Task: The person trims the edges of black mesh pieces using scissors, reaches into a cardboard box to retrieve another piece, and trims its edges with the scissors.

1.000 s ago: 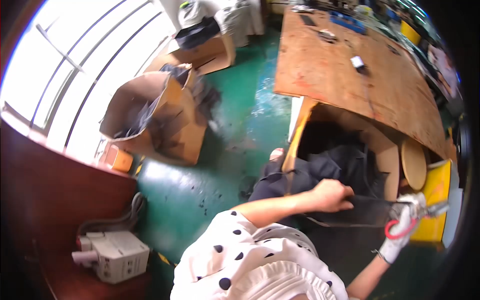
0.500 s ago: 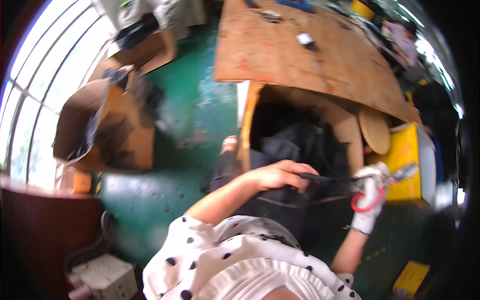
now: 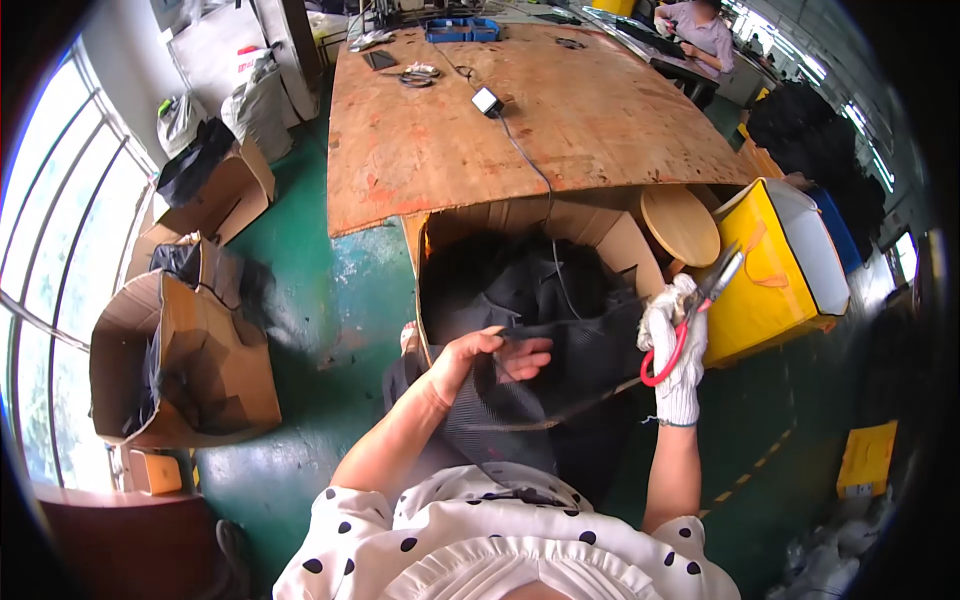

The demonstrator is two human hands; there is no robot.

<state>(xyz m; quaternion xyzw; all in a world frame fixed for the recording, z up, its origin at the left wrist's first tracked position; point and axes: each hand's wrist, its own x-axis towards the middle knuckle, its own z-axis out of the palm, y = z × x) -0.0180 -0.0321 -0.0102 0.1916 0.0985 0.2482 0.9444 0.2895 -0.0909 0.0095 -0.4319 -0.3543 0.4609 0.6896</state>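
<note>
Black mesh fabric (image 3: pixel 590 350) is stretched between my two hands in front of my body. My bare left hand (image 3: pixel 475 360) grips its left part, thumb on top and fingers showing through the mesh. A white knitted glove covers my right hand (image 3: pixel 682 385), which is closed around scissors (image 3: pixel 663 362) with red handles, blades pointing up and right. The fabric's right end meets this glove; the exact finger hold there is hidden. Just beyond the fabric stands a cardboard box (image 3: pixel 612 228) holding a heap of black cloth (image 3: pixel 520 290).
A wooden-topped table (image 3: pixel 430 130) carries a blue tray (image 3: pixel 462 30), a small white-faced device (image 3: pixel 487 101) and its cable, which hangs into the box. Right are a round wooden stool (image 3: pixel 680 225) and yellow box (image 3: pixel 765 265). More cardboard boxes (image 3: pixel 225 350) stand left. A person (image 3: pixel 700 35) sits far right.
My view has shifted and steadied, showing more of the table. The mesh is now spread wider between my hands, and my left hand has turned with its fingers beneath it. The scissors stay in my right hand.
</note>
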